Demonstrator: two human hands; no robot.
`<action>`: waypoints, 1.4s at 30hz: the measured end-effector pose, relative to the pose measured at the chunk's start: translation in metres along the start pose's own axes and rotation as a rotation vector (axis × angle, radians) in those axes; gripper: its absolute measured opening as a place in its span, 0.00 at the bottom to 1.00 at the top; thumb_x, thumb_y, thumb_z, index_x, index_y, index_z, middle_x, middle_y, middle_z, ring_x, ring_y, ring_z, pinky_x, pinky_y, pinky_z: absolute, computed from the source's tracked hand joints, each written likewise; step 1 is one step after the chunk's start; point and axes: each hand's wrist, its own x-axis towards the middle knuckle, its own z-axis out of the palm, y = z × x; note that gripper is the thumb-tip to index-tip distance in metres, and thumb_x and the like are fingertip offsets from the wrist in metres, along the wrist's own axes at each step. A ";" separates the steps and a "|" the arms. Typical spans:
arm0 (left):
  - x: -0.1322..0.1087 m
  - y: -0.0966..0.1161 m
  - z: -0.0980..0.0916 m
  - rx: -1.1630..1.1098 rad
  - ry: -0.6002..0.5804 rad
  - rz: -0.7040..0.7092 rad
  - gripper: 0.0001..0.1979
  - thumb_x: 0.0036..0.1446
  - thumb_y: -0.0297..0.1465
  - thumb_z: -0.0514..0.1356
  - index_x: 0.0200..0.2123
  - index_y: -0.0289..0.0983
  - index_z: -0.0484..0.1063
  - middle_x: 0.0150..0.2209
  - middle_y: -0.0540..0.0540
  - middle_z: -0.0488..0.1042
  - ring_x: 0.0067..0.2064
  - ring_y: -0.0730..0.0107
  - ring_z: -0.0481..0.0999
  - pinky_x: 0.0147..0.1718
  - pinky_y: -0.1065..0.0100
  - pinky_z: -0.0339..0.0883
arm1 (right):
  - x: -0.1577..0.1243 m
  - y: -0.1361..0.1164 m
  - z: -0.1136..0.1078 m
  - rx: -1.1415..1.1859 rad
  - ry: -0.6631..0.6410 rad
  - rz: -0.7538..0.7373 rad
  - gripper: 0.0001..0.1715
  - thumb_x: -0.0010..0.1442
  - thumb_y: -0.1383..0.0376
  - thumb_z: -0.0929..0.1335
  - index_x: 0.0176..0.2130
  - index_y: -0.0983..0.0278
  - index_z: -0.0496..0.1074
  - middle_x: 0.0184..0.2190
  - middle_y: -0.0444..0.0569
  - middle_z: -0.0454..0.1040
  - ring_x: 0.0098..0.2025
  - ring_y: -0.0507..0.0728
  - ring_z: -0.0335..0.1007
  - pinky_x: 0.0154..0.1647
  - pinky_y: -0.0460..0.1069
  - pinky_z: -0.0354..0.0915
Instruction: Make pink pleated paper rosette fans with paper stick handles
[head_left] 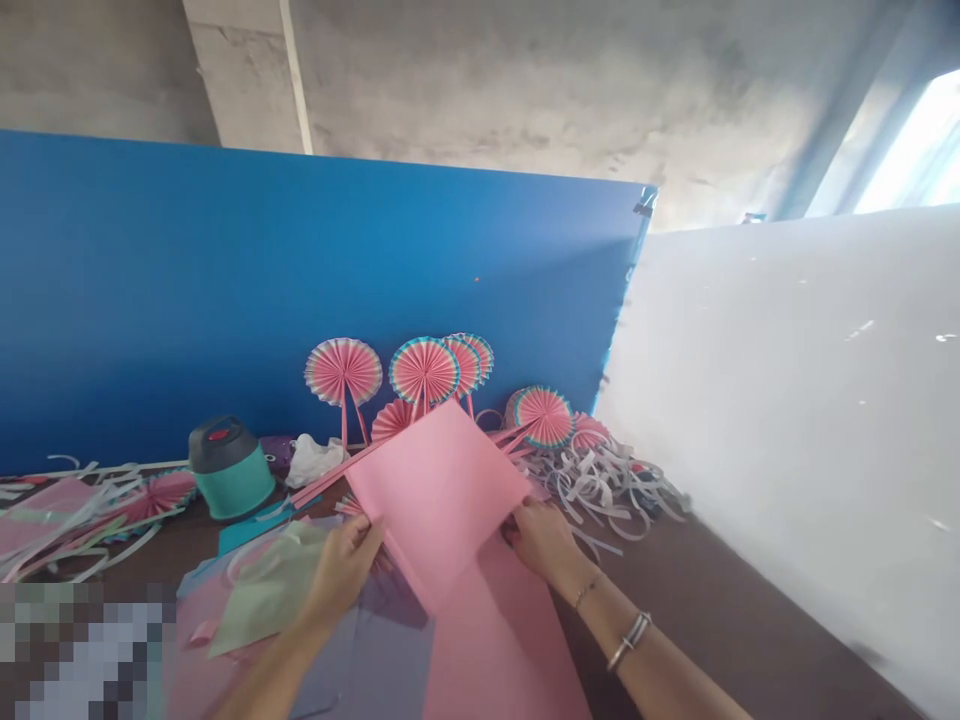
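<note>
A sheet of pink paper (pixel 442 500) is held up at a tilt over the table, gripped at its two sides. My left hand (pixel 349 555) pinches its left edge, thumb against the paper. At the right corner, my right hand (pixel 544 540) has its fingers curled round the edge, the fingertips partly hidden. Beneath it lies another pink sheet (pixel 502 640), partly shaded by the raised one. Left of that are grey-purple paper (pixel 390 650) and a crumpled pale green sheet (pixel 274 590), near my left forearm.
Several pink pleated paper fans (pixel 424 370) lean against a blue partition (pixel 337 250). White paper strips (pixel 607 480) are heaped at the right back, and more strips (pixel 82 540) at the left. A teal container with a dark lid (pixel 232 480) stands beside a white plastic bag (pixel 316 460). A white panel (pixel 787 400) borders the right.
</note>
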 end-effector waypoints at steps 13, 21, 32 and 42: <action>-0.004 -0.004 0.003 -0.103 0.137 0.107 0.20 0.50 0.47 0.58 0.22 0.36 0.68 0.13 0.51 0.68 0.18 0.71 0.68 0.21 0.71 0.62 | 0.040 0.042 -0.081 0.208 -0.561 0.161 0.23 0.33 0.66 0.77 0.34 0.68 0.75 0.16 0.44 0.72 0.22 0.57 0.71 0.23 0.47 0.61; -0.007 0.006 0.009 -0.166 0.100 0.053 0.22 0.45 0.50 0.60 0.20 0.36 0.68 0.13 0.50 0.68 0.17 0.70 0.68 0.20 0.70 0.62 | 0.025 0.074 -0.117 0.836 -0.286 0.121 0.24 0.52 0.53 0.68 0.44 0.66 0.69 0.29 0.47 0.75 0.33 0.53 0.72 0.28 0.44 0.62; 0.000 0.004 0.005 -0.246 0.092 -0.118 0.18 0.44 0.46 0.62 0.29 0.36 0.69 0.21 0.49 0.75 0.22 0.66 0.75 0.21 0.70 0.64 | -0.017 -0.001 -0.050 1.161 -1.097 -0.398 0.29 0.43 0.52 0.75 0.38 0.70 0.71 0.26 0.47 0.74 0.24 0.50 0.69 0.21 0.41 0.56; 0.002 -0.002 0.002 -0.364 0.192 -0.120 0.24 0.39 0.50 0.64 0.30 0.34 0.69 0.20 0.50 0.75 0.22 0.66 0.75 0.22 0.69 0.66 | -0.011 -0.007 -0.027 1.067 -1.009 -0.451 0.29 0.49 0.44 0.70 0.29 0.69 0.68 0.20 0.44 0.69 0.19 0.46 0.62 0.17 0.39 0.51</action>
